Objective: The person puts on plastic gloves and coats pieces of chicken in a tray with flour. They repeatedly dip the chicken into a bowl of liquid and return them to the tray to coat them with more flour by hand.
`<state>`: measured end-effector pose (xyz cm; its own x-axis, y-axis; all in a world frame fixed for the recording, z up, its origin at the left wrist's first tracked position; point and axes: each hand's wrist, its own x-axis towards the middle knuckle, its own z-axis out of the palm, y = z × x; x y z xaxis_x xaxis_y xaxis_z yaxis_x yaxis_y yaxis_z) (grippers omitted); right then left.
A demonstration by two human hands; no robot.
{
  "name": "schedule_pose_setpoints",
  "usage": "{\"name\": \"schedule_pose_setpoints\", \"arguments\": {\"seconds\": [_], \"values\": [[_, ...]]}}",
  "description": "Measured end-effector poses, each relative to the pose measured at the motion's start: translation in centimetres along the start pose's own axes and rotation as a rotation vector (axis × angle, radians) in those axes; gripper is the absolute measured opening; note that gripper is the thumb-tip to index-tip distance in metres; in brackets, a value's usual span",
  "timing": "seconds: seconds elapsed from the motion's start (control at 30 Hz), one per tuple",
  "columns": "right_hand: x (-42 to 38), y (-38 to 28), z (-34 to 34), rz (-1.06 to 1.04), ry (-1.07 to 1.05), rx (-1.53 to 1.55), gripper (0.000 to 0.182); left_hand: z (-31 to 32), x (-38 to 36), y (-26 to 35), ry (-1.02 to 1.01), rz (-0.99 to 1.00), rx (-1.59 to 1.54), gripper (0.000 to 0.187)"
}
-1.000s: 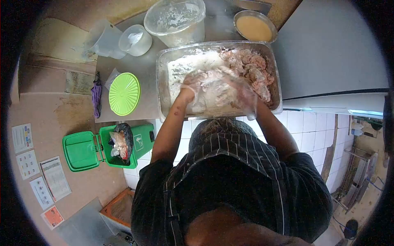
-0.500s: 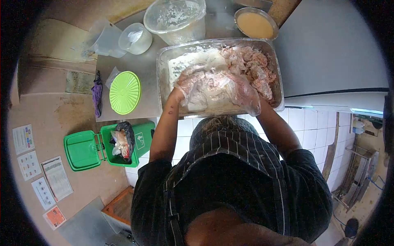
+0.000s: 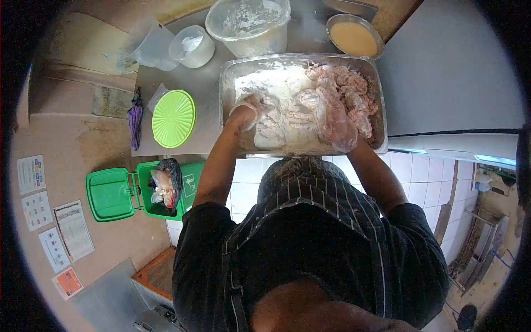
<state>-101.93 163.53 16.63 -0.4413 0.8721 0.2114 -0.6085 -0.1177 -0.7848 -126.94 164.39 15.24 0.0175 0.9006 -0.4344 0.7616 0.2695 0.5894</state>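
A metal tray [image 3: 223, 88] holds white flour [image 3: 274, 80], with raw meat pieces [image 3: 358, 98] heaped at its right side. Flour-coated meat pieces [image 3: 272, 128] lie in the middle, between my two hands. My left hand [image 3: 247, 109], in a clear plastic glove, is at the tray's left side; its fingers dip into the flour and are mostly hidden. On the right, my gloved right hand [image 3: 333, 119] lies over the flour beside the heap, fingers stretched up and left. Nothing shows clearly in its grasp.
Behind the tray stand a large flour-dusted plastic bucket [image 3: 249, 41], a small tub [image 3: 193, 51] and a bowl of tan liquid [image 3: 354, 39]. A green lid [image 3: 173, 119] lies left on the metal table [image 3: 207, 130]. Below it is an open green bin [image 3: 146, 210].
My hands have moved apart, the left outward to the left and the right slightly right. The coated pieces between them now show more fully. The view has shifted slightly.
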Motion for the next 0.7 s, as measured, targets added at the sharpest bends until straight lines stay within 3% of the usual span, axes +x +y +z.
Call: {"name": "schedule_pose_setpoints", "arguments": {"seconds": [0.07,0.1,0.17,0.2,0.23,0.27,0.3,0.43,0.5,0.53,0.57,0.6,0.63,0.7], "values": [[0.8,-0.7,-0.4,0.282,-0.031,0.125,0.048,2.5,4.4,-5.0,-0.010,-0.025,0.125,0.046],[1.4,-0.1,-1.3,0.280,-0.027,0.125,0.048,3.3,6.0,-6.8,-0.019,-0.053,0.251,0.044],[2.3,1.9,-3.3,0.650,0.047,0.497,0.048,1.7,4.9,-5.1,-0.087,0.033,0.268,0.046],[1.7,2.3,-3.4,0.652,0.049,0.502,0.048,1.2,4.2,-4.6,-0.155,0.114,0.282,0.047],[0.9,2.6,-3.3,0.552,0.003,0.264,0.047,1.2,3.8,-4.4,-0.158,0.112,0.283,0.047],[0.4,2.7,-3.4,0.444,-0.046,0.025,0.047,1.1,3.7,-4.1,-0.087,0.093,-0.025,0.046],[0.4,2.2,-2.7,0.445,-0.047,0.024,0.047,1.1,3.5,-3.9,-0.015,0.073,-0.334,0.046],[1.9,-3.7,3.3,0.651,0.200,0.093,0.044,3.5,4.0,-6.8,0.112,0.248,-0.511,0.041],[2.1,-2.2,1.8,0.704,0.264,0.107,0.043,5.6,6.2,-8.6,0.105,0.185,-0.311,0.034],[2.1,1.4,-1.7,0.609,0.115,0.144,0.044,5.9,5.9,-7.9,0.102,0.182,-0.314,0.034],[2.0,3.3,-3.6,0.512,-0.031,0.180,0.045,5.8,5.4,-6.5,0.060,0.094,-0.606,0.033],[1.9,2.7,-3.2,0.515,-0.029,0.180,0.045,5.5,4.7,-4.6,0.018,0.002,-0.895,0.032],[2.0,1.3,-2.3,0.529,-0.039,0.128,0.045,4.2,2.9,-1.2,0.017,-0.001,-0.897,0.032],[1.7,1.7,-2.6,0.540,-0.052,0.077,0.046,1.0,-1.4,5.6,-0.020,-0.307,-0.475,0.035]]}}
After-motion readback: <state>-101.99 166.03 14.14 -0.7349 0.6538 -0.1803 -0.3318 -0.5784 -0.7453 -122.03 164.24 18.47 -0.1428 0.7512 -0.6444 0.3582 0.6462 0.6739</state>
